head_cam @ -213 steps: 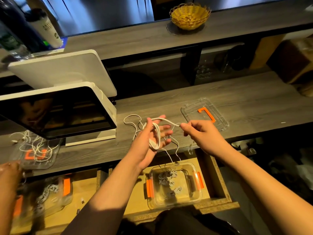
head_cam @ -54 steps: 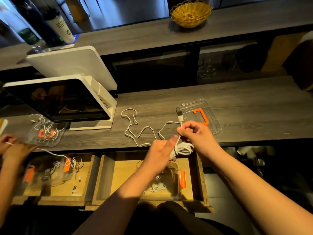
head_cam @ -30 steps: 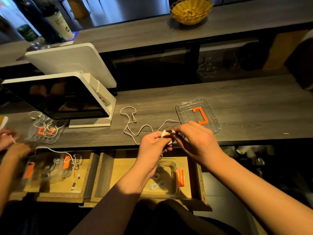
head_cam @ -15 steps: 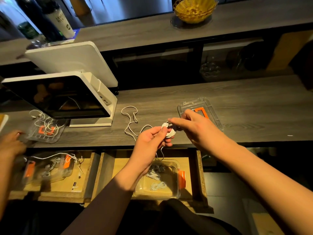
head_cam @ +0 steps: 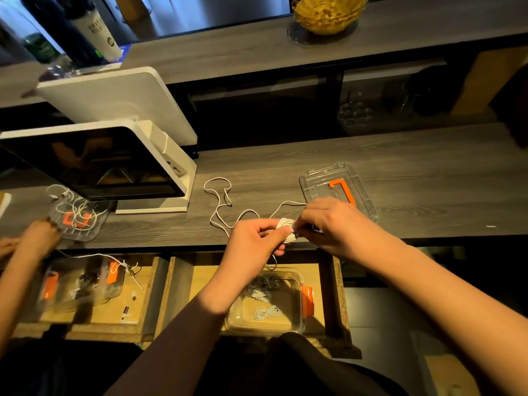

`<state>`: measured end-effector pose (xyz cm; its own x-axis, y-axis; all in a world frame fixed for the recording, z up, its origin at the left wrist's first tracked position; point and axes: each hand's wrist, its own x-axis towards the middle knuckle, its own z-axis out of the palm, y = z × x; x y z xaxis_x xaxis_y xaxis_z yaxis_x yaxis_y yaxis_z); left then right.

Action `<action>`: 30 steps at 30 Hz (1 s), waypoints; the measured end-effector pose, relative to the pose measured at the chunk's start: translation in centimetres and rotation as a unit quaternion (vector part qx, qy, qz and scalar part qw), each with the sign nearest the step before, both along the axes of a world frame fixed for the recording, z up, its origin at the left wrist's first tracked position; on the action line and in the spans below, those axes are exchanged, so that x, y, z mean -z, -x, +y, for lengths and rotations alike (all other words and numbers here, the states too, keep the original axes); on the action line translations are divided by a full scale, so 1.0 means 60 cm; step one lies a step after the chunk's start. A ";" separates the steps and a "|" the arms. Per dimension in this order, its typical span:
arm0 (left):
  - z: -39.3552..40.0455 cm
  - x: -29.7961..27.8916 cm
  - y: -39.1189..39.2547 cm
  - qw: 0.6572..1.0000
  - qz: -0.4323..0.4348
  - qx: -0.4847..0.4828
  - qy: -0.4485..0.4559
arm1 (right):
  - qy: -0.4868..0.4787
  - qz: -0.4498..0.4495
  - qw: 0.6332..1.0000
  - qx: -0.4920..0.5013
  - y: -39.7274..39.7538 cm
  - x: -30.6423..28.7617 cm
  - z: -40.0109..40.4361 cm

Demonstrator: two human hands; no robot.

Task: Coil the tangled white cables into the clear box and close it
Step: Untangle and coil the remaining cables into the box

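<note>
A small coiled bundle of white cable is pinched between my left hand and my right hand, just above the counter's front edge. Another loose white cable lies in loops on the grey counter to the left of my hands. The clear box with orange latches sits open in a drawer below, holding several coiled cables. Its clear lid with an orange handle lies on the counter behind my right hand.
A white point-of-sale screen stands at the left. Another person's hands work at the far left beside a lid with tangled cables and a second box in a drawer. A yellow basket sits on the upper shelf.
The long loops wound around my left hand have become a tight small bundle. Both hands have kept working it just above the counter edge in the last second.
</note>
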<state>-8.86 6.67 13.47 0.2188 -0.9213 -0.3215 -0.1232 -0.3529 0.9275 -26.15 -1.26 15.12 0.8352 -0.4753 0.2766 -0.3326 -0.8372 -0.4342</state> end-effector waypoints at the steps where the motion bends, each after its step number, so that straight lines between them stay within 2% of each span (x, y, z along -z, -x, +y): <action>1: 0.001 0.000 0.001 1.000 -0.007 0.003 -0.005 | 0.001 0.003 1.000 -0.003 0.000 -0.002 0.002; 9: 0.007 0.004 0.021 0.996 -0.033 0.049 -0.060 | -0.079 0.124 0.988 0.040 -0.006 -0.007 0.007; 14: 0.003 0.002 0.027 0.995 -0.030 0.066 -0.066 | -0.209 0.041 0.973 0.091 0.019 0.011 -0.003; 18: 0.003 -0.009 0.031 0.995 0.015 0.099 -0.016 | -0.418 -0.005 0.906 0.065 0.044 0.014 -0.012; 21: 0.007 -0.012 0.040 0.996 0.014 0.082 0.036 | -0.434 -0.040 0.898 0.063 0.049 0.015 -0.006; 23: 0.007 -0.010 0.048 0.997 0.066 -0.010 0.029 | -0.424 -0.083 0.898 0.080 0.047 0.015 -0.002; 25: 0.005 -0.009 0.052 0.978 0.189 -0.085 -0.036 | -0.416 -0.094 0.902 0.063 0.043 0.016 0.002; 27: 0.006 -0.004 0.052 0.953 0.271 -0.076 -0.109 | -0.408 -0.071 0.909 0.041 0.038 0.019 0.007; 30: 0.006 0.007 0.044 0.931 0.314 -0.041 -0.182 | -0.394 -0.050 0.916 0.062 0.036 0.031 0.011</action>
